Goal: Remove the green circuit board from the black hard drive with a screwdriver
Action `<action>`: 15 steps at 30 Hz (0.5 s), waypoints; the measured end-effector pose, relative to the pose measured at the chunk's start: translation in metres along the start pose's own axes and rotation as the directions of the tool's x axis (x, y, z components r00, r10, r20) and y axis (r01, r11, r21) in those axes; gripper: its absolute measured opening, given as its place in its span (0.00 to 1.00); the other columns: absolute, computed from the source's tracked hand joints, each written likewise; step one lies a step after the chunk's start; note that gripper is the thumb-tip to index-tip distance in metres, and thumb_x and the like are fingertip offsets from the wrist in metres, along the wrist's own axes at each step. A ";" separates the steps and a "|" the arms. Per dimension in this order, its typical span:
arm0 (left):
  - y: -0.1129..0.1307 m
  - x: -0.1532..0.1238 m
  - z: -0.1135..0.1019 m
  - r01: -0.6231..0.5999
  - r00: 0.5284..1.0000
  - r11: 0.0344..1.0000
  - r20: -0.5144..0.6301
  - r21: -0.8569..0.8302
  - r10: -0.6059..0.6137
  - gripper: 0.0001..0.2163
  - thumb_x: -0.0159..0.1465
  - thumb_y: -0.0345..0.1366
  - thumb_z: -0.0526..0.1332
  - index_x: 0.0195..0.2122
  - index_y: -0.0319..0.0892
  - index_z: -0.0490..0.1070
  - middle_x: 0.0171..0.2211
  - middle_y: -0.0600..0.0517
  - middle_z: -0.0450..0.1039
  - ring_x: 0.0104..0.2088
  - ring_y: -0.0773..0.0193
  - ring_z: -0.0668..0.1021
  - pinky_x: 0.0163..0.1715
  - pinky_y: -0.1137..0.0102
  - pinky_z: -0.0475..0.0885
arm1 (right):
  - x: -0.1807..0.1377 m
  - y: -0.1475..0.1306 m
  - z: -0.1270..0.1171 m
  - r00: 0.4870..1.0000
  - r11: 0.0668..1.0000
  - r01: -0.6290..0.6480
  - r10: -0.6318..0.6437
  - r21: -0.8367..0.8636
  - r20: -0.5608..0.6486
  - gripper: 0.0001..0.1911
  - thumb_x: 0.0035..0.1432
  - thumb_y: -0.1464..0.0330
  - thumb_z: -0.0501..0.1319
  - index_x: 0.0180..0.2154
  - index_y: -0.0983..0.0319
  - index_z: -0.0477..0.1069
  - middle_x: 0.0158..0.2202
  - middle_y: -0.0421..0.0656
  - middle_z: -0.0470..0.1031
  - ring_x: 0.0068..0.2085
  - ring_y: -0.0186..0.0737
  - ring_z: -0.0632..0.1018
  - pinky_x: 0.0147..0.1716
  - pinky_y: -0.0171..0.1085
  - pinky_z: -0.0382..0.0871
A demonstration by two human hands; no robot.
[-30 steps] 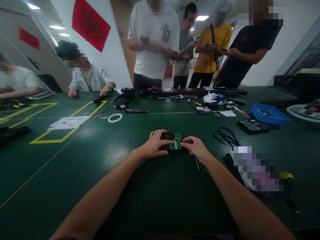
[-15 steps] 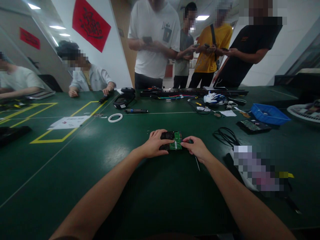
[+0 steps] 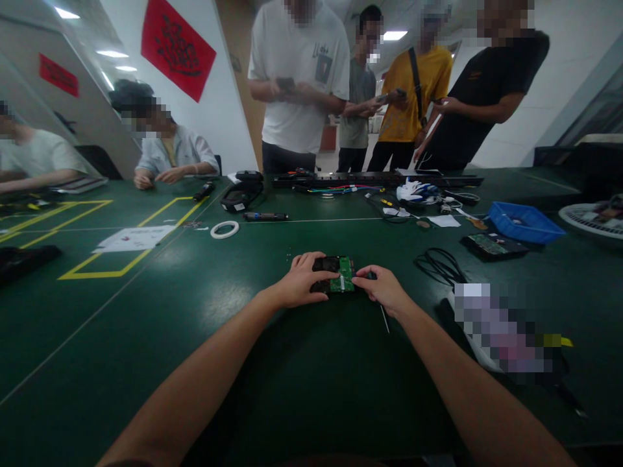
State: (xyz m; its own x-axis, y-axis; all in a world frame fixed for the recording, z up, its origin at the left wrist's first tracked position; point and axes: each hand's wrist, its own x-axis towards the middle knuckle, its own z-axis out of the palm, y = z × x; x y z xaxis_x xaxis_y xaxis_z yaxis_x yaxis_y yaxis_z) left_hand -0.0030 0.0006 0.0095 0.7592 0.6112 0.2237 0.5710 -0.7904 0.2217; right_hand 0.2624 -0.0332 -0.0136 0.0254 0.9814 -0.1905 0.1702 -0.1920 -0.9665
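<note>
Grip of my left hand [image 3: 302, 280]: fingers curled down over the left half of the hard drive [image 3: 327, 264], clamping it flat to the green surface [image 3: 311, 389]; grip of my right hand [image 3: 384, 288]: thumb and forefinger pinched shut at the right edge of the drive's green circuit board [image 3: 345, 266], though I cannot tell whether anything small sits between them; the drive lies board-up at the middle of the surface, directly between both hands. A thin metal shaft [image 3: 384, 319] shows just below the right hand; whether it is held or merely lies under the wrist I cannot tell. Risks, in my judgement: bare fingertips rest on exposed electronics, so static or skin oil could harm the board; the left hold covers only one side, so a sideways push from the right could make the drive skate on the smooth surface; any small fastener released here would be hard to find against the dark green, and I cannot make out any tray beside the drive; the blue tray [image 3: 523, 220] stands well apart to the right. The coiled black cable [image 3: 440, 264] lies near the right forearm and could be snagged by a careless sweep; the loose shaft could roll if the wrist nudges it. Several people stand across the surface, apart from the work.
</note>
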 end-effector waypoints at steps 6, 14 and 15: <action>-0.001 0.000 0.000 -0.003 1.000 1.000 0.005 0.005 0.003 0.29 0.60 0.45 0.71 0.63 0.63 0.67 0.66 0.48 0.49 0.65 0.39 0.57 0.61 0.41 0.54 | 0.001 0.003 -0.001 1.000 1.000 -0.001 0.001 -0.014 0.005 0.16 0.54 0.65 0.71 0.43 0.62 0.73 0.26 0.38 0.72 0.19 0.29 0.65 0.16 0.31 0.55; 0.000 0.001 0.000 -0.009 1.000 1.000 0.005 0.006 0.009 0.29 0.60 0.46 0.70 0.62 0.62 0.68 0.66 0.47 0.50 0.64 0.39 0.57 0.61 0.41 0.54 | -0.006 -0.006 0.000 1.000 0.993 0.018 -0.018 -0.116 0.000 0.21 0.53 0.62 0.72 0.46 0.63 0.73 0.37 0.45 0.76 0.24 0.32 0.70 0.19 0.33 0.60; 0.000 0.001 0.000 -0.009 1.000 1.000 0.004 0.006 0.009 0.29 0.60 0.45 0.71 0.63 0.62 0.68 0.66 0.47 0.50 0.64 0.39 0.57 0.61 0.42 0.54 | -0.007 -0.006 0.000 0.999 0.986 0.045 -0.048 -0.158 -0.017 0.23 0.52 0.61 0.73 0.47 0.62 0.73 0.41 0.46 0.77 0.28 0.34 0.73 0.22 0.33 0.63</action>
State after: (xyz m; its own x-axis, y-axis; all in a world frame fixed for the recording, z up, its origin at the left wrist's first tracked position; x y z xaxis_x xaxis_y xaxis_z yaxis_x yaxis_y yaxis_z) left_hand -0.0022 0.0008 0.0097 0.7658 0.6036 0.2219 0.5657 -0.7964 0.2140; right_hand 0.2612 -0.0392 -0.0067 0.0339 0.9895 -0.1405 0.3245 -0.1439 -0.9349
